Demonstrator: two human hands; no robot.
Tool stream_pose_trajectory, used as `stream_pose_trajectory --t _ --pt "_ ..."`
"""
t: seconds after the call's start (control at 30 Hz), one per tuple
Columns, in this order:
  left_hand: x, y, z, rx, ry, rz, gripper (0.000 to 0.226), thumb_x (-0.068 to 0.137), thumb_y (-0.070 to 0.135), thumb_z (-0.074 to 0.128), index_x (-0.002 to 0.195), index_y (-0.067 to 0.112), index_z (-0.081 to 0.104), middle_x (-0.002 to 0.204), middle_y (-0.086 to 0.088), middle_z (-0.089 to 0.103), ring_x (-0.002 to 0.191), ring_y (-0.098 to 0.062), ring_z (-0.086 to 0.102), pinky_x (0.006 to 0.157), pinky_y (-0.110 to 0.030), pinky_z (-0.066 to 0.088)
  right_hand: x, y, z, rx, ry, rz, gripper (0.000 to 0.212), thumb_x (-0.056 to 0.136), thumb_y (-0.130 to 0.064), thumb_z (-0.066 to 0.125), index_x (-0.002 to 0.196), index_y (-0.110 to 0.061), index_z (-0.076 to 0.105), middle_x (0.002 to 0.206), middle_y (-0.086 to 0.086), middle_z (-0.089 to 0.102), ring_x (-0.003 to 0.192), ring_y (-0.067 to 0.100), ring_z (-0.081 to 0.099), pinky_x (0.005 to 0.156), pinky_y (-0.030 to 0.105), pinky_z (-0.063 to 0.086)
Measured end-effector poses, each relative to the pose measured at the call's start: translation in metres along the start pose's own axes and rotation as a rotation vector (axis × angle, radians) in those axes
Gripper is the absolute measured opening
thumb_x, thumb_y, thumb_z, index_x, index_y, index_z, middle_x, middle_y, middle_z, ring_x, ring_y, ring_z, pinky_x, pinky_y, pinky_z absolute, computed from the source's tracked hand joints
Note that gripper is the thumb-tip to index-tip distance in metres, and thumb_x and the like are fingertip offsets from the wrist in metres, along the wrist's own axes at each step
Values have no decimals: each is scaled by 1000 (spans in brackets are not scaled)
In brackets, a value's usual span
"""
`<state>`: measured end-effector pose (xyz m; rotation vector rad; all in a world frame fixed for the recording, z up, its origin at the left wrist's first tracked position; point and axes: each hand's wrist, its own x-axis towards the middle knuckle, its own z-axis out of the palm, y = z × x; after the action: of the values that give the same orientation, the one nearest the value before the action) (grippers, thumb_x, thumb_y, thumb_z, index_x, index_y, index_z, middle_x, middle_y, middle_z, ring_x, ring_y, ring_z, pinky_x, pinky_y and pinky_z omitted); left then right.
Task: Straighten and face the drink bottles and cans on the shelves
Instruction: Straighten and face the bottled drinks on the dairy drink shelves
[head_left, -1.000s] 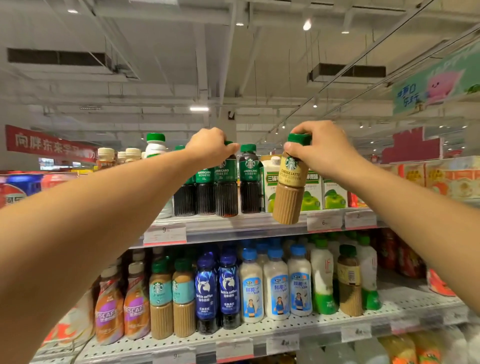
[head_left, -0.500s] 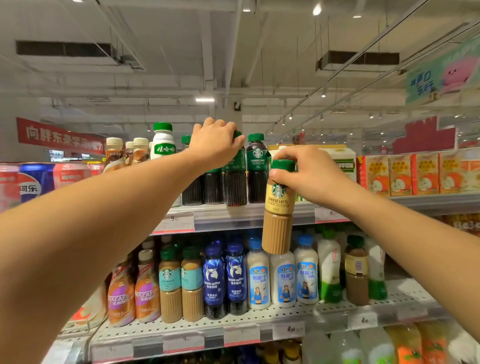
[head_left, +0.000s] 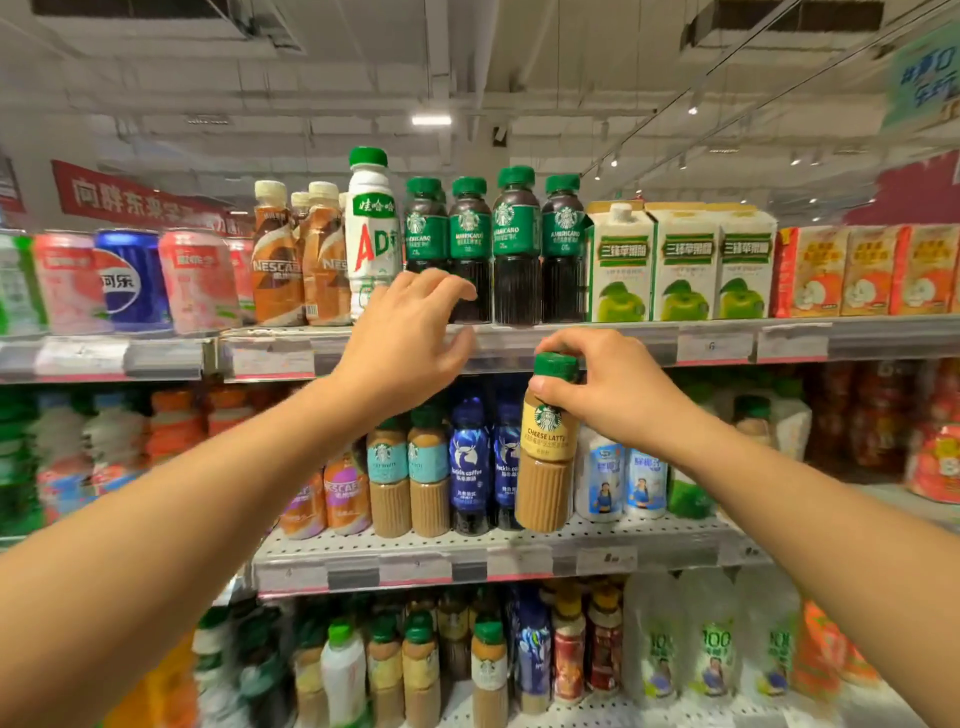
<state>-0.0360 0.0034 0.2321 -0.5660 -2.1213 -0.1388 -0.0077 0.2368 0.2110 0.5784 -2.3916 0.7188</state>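
My right hand (head_left: 608, 389) grips the green cap of a Cheese Latte bottle (head_left: 545, 467) with a yellow label, held upright in front of the middle shelf (head_left: 519, 545). My left hand (head_left: 410, 338) hovers with loosely spread fingers in front of the top shelf edge (head_left: 571, 343), holding nothing. Just above it stand several dark Americano bottles (head_left: 514, 249) with green caps, labels facing out. On the middle shelf, two teal-labelled coffee bottles (head_left: 408, 473) and two blue coffee bottles (head_left: 483, 467) stand left of the held bottle.
The top shelf also holds cans (head_left: 130, 280), Nescafe bottles (head_left: 280, 260), a white AD bottle (head_left: 371, 234) and green apple cartons (head_left: 680, 260). White milk bottles (head_left: 623, 478) stand right of the held bottle. The bottom shelf (head_left: 519, 675) is packed with mixed bottles.
My right hand has lowered the Cheese Latte bottle from the top shelf level to the middle shelf. My left hand has let go of an Americano bottle and dropped below it.
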Motion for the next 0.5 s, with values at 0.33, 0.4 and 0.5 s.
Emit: stream_pose_trajectory --t 0.33,0.4,0.5 --pt "-128 12 33 -34 -143 -15 41 90 40 46 123 20 62 133 1 61 119 -25 54 94 -44 45 -34 6 72 37 -72 59 35 81 -46 77 112 -31 68 108 -6 72 87 25 66 86 43 55" --pt "-152 7 45 -45 -187 -43 39 91 39 46 121 20 62 131 1 61 116 -25 55 91 -43 47 -44 8 85 29 -98 75 38 82 -45 78 115 -29 67 115 -5 71 95 23 65 89 40 52" --pt "-187 0 62 -44 -273 -75 39 91 39 46 120 19 62 129 2 62 114 -25 56 90 -43 48 -58 12 105 4 -140 78 38 83 -43 77 116 -26 66 116 -3 69 104 20 61 91 37 47"
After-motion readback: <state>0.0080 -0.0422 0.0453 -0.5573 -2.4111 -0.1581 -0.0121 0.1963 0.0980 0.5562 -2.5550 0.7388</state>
